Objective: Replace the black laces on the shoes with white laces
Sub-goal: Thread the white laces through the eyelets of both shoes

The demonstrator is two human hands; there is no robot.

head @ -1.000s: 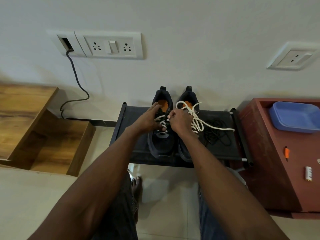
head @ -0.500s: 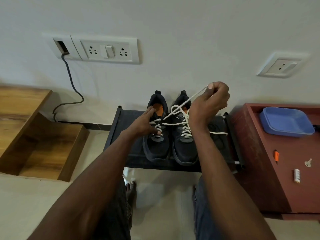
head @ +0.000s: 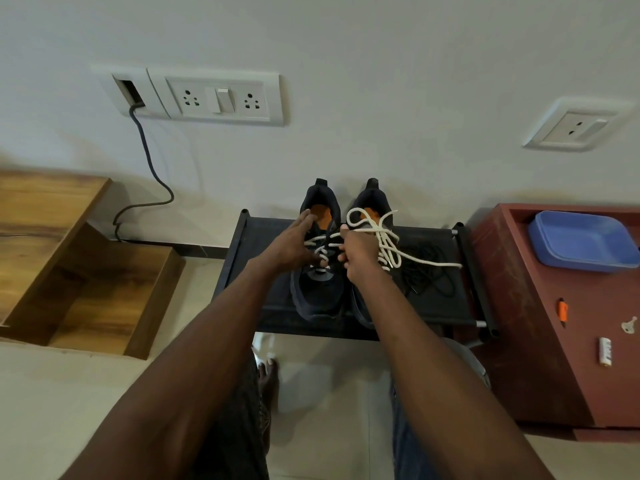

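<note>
A single head-worn wide-angle camera looks forward and steeply down from above, near enough that both forearms fill the lower frame, facing the wall straight ahead.

no readable text, labels or brands on any visible surface
</note>
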